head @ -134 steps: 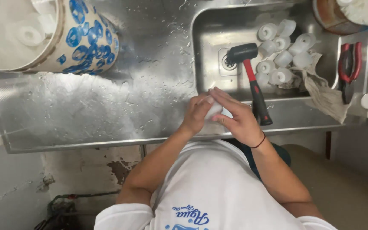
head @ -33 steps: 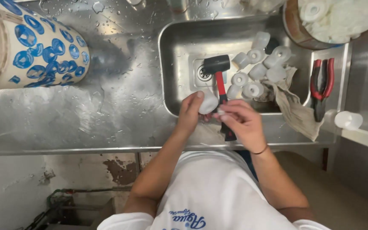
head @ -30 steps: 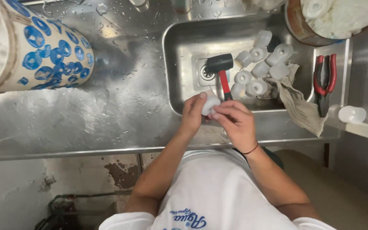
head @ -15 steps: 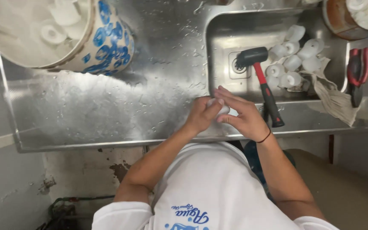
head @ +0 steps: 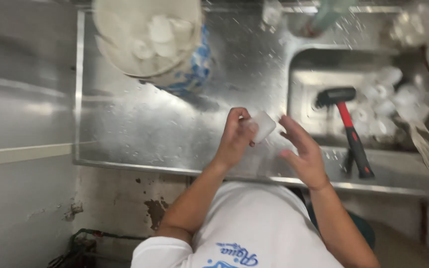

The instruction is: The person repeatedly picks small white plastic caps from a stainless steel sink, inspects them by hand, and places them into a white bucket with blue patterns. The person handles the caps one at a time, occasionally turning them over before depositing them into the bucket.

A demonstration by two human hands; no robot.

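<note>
The person stands at a wet steel table (head: 140, 129) with a sink basin (head: 323, 74) set into it. The left hand (head: 237, 136) is closed around a small white cap-like piece (head: 263, 125) and holds it above the table, just beside the near left corner of the sink. The right hand (head: 304, 151) is open, with fingers spread, close to the white piece but not touching it. Inside the sink lies a hammer (head: 346, 126) with a black head and a red and black handle, and its handle reaches over the near rim. Next to the hammer, deeper in the sink, is a heap of similar white pieces (head: 388, 104). Well away from the sink, on the far part of the table, stands a blue and white bucket (head: 150, 39) filled with white pieces.
</note>
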